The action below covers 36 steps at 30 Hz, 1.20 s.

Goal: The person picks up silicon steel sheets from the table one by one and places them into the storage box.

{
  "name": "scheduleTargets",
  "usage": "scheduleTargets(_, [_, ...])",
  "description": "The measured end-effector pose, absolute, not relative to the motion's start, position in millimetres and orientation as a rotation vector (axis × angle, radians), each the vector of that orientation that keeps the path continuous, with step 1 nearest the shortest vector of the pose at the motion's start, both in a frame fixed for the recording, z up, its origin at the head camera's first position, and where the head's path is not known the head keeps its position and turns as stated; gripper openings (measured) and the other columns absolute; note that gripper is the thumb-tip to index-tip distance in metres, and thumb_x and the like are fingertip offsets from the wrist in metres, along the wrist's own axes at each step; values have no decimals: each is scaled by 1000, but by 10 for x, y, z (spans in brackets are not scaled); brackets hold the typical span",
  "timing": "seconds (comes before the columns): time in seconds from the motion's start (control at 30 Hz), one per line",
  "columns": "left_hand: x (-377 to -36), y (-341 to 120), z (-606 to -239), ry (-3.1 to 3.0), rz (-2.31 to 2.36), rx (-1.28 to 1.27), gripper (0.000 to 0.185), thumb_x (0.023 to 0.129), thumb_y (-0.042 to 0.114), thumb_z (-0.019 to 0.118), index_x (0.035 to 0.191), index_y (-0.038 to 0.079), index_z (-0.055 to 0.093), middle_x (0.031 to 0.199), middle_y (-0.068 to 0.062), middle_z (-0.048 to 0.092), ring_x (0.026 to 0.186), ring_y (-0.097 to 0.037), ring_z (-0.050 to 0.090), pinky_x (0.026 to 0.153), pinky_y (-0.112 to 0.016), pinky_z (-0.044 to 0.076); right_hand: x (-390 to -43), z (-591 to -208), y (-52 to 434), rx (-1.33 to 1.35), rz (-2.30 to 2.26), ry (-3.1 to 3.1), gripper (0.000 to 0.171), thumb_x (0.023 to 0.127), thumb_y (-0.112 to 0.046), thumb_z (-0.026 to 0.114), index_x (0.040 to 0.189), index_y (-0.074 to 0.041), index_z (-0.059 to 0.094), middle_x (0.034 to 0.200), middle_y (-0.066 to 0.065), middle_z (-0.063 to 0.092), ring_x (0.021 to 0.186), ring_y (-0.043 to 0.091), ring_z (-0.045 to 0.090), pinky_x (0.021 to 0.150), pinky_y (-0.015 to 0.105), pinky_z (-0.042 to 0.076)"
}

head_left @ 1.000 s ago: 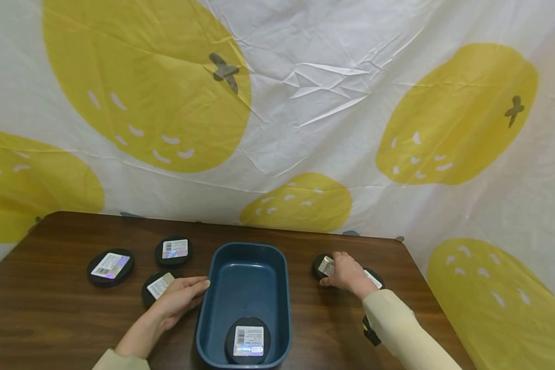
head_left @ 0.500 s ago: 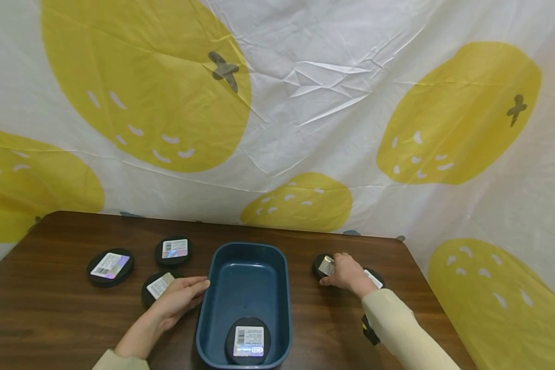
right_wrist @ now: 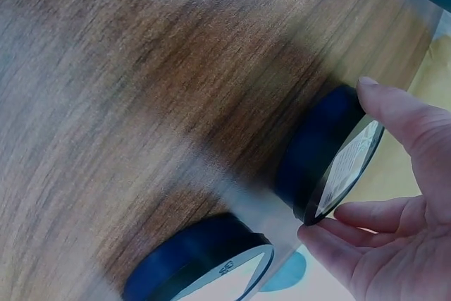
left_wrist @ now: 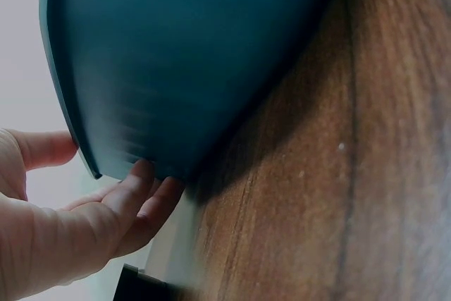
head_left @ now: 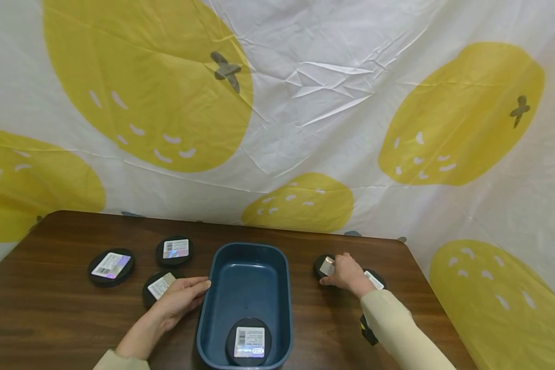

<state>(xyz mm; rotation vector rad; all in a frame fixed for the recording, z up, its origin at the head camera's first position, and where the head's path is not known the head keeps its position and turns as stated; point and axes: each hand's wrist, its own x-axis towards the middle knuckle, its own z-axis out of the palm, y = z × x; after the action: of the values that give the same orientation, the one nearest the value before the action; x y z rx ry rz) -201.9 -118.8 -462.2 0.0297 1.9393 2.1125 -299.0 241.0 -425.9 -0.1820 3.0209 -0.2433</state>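
Note:
A dark blue rectangular tub [head_left: 250, 298] stands mid-table, a flat black disc [head_left: 237, 341] with a white label lying in its near end. At the tub's left side my left hand [head_left: 178, 299] holds the edge. The left wrist view shows the thumb at the rim [left_wrist: 63, 114] and the fingers against the outer wall below it. To the tub's right, my right hand [head_left: 347, 275] grips another labelled black disc [head_left: 322, 264]. Thumb and fingers sit at opposite edges of this disc [right_wrist: 320, 149] in the right wrist view, where it rests on the table.
Left of the tub lie three more labelled discs: one far left [head_left: 111, 267], one behind [head_left: 173, 252], one beside my left hand [head_left: 157, 289]. Another disc [head_left: 374, 279] lies partly behind my right wrist. A black-and-yellow item [head_left: 369, 330] shows beside the right sleeve. A lemon-print curtain [head_left: 296, 128] hangs behind.

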Motion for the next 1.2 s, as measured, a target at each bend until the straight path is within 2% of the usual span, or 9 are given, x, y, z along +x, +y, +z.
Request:
scheduleTargets(0.13, [-2019, -1187, -4622, 1938, 2115, 25, 46, 97, 7, 41, 128, -26, 32, 132, -37, 41, 121, -34, 44, 102, -45, 38, -2989, -4267, 2411, -174, -275, 3024, 49, 66, -31, 84, 87, 4, 57, 87, 12, 46, 69, 23, 51, 63, 36, 49])
scheduleTargets(0.23, [-2023, -1187, -4625, 1938, 2117, 28, 46, 97, 7, 41, 128, -26, 32, 132, -37, 41, 121, -34, 44, 102, -45, 38, -3000, -4289, 2422, -174, -294, 3031, 50, 66, -29, 84, 90, 6, 57, 88, 14, 45, 71, 25, 51, 64, 37, 50])
scheduleTargets(0.57, [-2030, -1186, -4626, 1933, 2121, 41, 46, 98, 7, 40, 128, -26, 32, 132, -37, 40, 122, -35, 42, 102, -45, 38, -3029, -4334, 2422, -128, -332, 3056, 52, 57, -26, 87, 87, 6, 59, 87, 14, 45, 74, 29, 50, 65, 39, 50])
scheduleTargets(0.73, [-2026, -1184, -4625, 1937, 2119, 28, 46, 97, 7, 41, 128, -26, 32, 132, -38, 40, 122, -36, 42, 101, -45, 39, -3020, -4345, 2410, -119, -343, 3073, 57, 55, -26, 88, 90, 7, 57, 90, 16, 45, 82, 34, 50, 70, 42, 50])
scheduleTargets(0.93, [-2026, -1176, -4617, 1941, 2116, 25, 46, 97, 7, 41, 128, -26, 33, 132, -37, 41, 122, -36, 42, 102, -46, 38, -3015, -4282, 2424, -113, -322, 3087, 61, 56, -28, 88, 94, 7, 56, 92, 16, 45, 84, 35, 49, 72, 44, 49])
scheduleTargets(1.2, [-2027, -1184, -4627, 1949, 2111, 22, 46, 97, 7, 41, 128, -26, 33, 131, -37, 43, 120, -33, 45, 102, -45, 38, -2943, -4074, 2398, -150, -362, 3083, 62, 59, -28, 86, 100, 8, 55, 91, 16, 45, 80, 32, 49, 67, 41, 49])
